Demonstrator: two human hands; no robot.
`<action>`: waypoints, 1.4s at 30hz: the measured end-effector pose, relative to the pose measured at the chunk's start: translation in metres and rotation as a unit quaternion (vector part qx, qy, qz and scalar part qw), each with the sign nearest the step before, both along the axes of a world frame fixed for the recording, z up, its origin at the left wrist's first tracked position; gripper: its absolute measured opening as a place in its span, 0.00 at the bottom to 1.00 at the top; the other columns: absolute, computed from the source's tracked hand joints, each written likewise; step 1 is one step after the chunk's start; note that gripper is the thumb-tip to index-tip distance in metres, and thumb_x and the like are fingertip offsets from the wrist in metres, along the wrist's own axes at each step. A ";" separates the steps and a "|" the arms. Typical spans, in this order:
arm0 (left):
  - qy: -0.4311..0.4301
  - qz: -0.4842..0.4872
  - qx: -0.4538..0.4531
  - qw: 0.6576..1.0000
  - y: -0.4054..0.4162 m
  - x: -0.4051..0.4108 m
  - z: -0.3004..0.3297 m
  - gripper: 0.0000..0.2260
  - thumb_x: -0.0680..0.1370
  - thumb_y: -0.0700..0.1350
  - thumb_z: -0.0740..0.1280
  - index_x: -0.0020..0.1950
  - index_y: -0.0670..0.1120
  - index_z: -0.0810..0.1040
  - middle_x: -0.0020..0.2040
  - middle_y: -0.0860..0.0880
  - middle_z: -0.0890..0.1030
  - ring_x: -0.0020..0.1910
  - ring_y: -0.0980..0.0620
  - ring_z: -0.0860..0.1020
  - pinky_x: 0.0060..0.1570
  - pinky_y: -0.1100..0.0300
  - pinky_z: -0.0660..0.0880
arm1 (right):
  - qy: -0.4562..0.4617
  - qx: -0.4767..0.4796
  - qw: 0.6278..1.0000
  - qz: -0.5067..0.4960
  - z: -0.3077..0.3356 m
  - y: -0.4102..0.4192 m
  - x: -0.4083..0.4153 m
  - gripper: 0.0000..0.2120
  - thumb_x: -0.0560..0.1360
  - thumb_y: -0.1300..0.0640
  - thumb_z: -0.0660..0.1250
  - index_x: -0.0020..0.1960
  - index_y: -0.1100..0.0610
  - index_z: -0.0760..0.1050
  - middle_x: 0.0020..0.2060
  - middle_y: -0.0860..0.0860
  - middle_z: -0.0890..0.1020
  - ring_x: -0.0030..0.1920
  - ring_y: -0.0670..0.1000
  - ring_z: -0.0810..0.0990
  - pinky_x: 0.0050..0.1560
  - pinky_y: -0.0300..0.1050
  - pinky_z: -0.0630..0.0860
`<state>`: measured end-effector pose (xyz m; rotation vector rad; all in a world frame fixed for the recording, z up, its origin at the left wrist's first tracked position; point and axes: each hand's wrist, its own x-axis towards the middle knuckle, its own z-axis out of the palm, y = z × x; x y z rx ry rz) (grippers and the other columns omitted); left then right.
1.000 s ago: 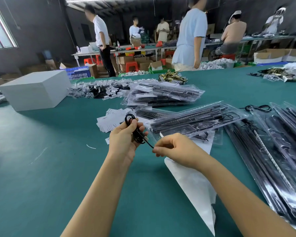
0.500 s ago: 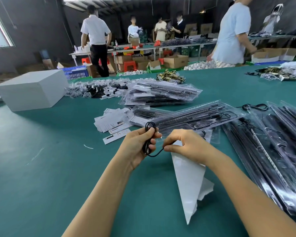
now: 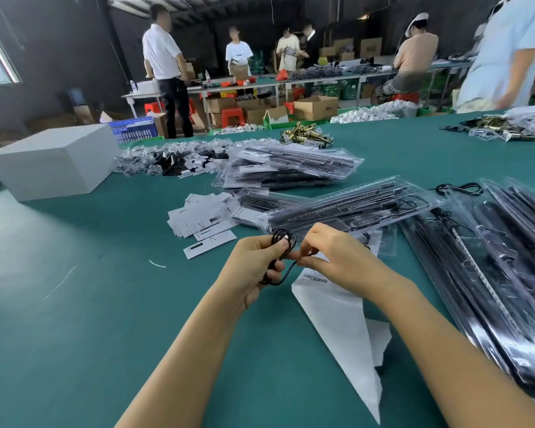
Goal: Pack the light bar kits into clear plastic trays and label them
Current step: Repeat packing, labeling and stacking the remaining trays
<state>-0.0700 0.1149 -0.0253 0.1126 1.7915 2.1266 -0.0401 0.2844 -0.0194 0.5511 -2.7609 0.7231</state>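
Two hands (left hand (image 3: pixel 254 267), right hand (image 3: pixel 337 257)) hold one cable (image 3: pixel 283 242).

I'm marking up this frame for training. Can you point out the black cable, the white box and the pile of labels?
black cable (image 3: pixel 283 242), head view, on the coiled loop above the left hand's fingers
white box (image 3: pixel 48 163), head view, on its front face
pile of labels (image 3: pixel 198 217), head view, on the middle of the spread cards

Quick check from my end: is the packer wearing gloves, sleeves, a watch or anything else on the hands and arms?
No. The left hand and right hand are bare, without gloves, rings or watch. Both forearms are uncovered down to the frame edge; no sleeve shows.
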 end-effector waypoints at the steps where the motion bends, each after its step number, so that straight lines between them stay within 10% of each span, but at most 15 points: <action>1: 0.000 0.005 -0.005 1.000 0.000 0.000 0.000 0.06 0.79 0.39 0.66 0.45 0.37 0.79 0.39 0.43 0.83 0.24 0.57 0.67 0.21 0.69 0.62 | 0.001 0.011 1.000 -0.002 -0.001 0.000 0.000 0.08 0.77 0.53 0.67 0.50 0.58 0.76 0.47 0.51 0.76 0.49 0.51 0.74 0.50 0.50 0.71; 29: 0.095 -0.011 -0.238 0.967 0.020 0.015 -0.002 0.14 0.83 0.44 0.59 0.50 0.33 0.76 0.30 0.49 0.72 0.22 0.53 0.71 0.29 0.60 0.74 | 0.019 -0.047 0.999 -0.008 -0.004 0.010 -0.004 0.11 0.77 0.64 0.65 0.58 0.55 0.77 0.44 0.47 0.80 0.47 0.47 0.73 0.48 0.45 0.72; 34: 0.196 -0.015 -0.363 0.911 0.016 0.011 0.001 0.13 0.82 0.45 0.59 0.37 0.44 0.70 0.33 0.48 0.72 0.27 0.51 0.66 0.33 0.58 0.64 | 0.019 -0.070 0.997 0.014 0.008 0.009 -0.001 0.18 0.73 0.71 0.63 0.60 0.56 0.77 0.52 0.49 0.80 0.43 0.37 0.74 0.46 0.29 0.69; 42: 0.227 -0.019 -0.388 0.893 0.016 0.009 0.000 0.14 0.82 0.45 0.57 0.37 0.45 0.70 0.32 0.50 0.74 0.28 0.54 0.69 0.27 0.63 0.64 | 0.003 -0.054 0.995 0.089 0.005 -0.008 0.001 0.25 0.72 0.66 0.70 0.68 0.57 0.73 0.61 0.51 0.79 0.60 0.47 0.75 0.59 0.28 0.66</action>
